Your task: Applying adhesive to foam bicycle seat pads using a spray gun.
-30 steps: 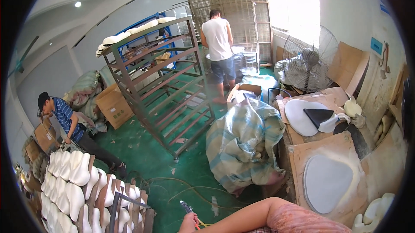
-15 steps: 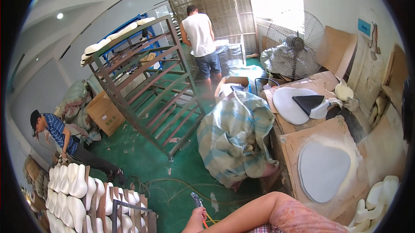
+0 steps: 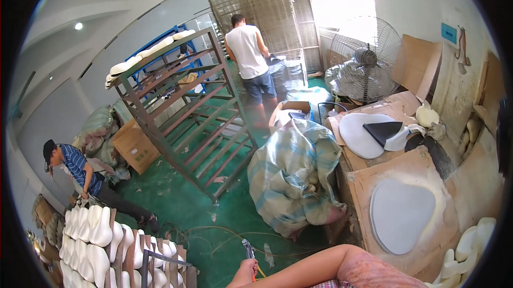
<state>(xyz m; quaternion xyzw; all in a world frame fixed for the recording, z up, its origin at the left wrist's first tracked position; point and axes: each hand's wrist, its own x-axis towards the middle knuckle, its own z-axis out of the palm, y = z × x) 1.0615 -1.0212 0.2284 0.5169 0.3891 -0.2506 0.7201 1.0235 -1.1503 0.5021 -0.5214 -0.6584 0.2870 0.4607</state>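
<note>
my hand point(image 3: 243, 274) had its fingers wrapped around a metal tool point(image 3: 249, 249), tip raised clear of the green floor point(image 3: 181, 208); the other hand wasn't in view.

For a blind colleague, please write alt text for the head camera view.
A person's right hand grips a small metal tool above a green floor. White moulded pieces stand at left, a striped sack at centre. A metal rack and two other people are behind.

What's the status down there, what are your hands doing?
One hand grips a small metal tool with yellow cord. Other hand out of view. Green floor, striped sack ahead.
</note>
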